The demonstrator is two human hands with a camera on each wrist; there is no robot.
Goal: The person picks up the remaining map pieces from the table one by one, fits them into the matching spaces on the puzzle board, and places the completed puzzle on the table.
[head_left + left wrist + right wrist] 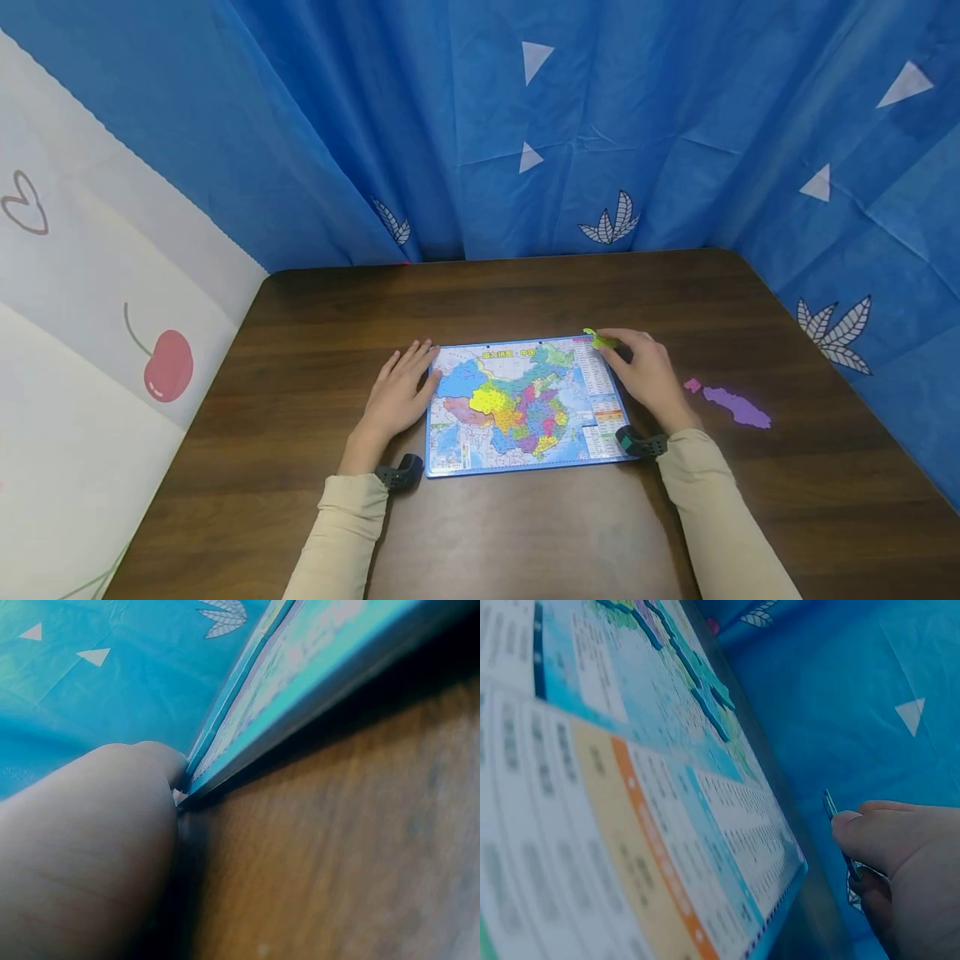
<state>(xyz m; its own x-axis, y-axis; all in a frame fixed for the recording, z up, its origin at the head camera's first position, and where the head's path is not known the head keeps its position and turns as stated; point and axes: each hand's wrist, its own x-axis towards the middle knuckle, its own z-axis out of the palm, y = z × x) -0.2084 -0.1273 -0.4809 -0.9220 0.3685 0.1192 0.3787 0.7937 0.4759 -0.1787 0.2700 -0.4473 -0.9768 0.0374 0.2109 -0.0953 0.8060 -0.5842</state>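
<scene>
A map puzzle board point(495, 467) with a blue rim lies on the table, many coloured pieces set in its map. My left hand point(397, 392) rests at the board's left edge, fingers straight and spread, thumb touching the rim. Between thumb and fingers, my right hand point(648, 371) pinches a yellow-green puzzle piece point(602, 341) above the board's top right corner. In the right wrist view the piece point(829, 804) shows edge-on, apart from the board point(652, 795). The left wrist view has the left hand point(90, 847) beside the board's edge point(255, 742).
Right of the board, a purple puzzle piece point(737, 407) and a small pink piece point(692, 385) lie on the dark wooden table point(337, 308). Blue curtains point(465, 125) hang behind the table, and a white printed cloth point(90, 317) hangs on the left.
</scene>
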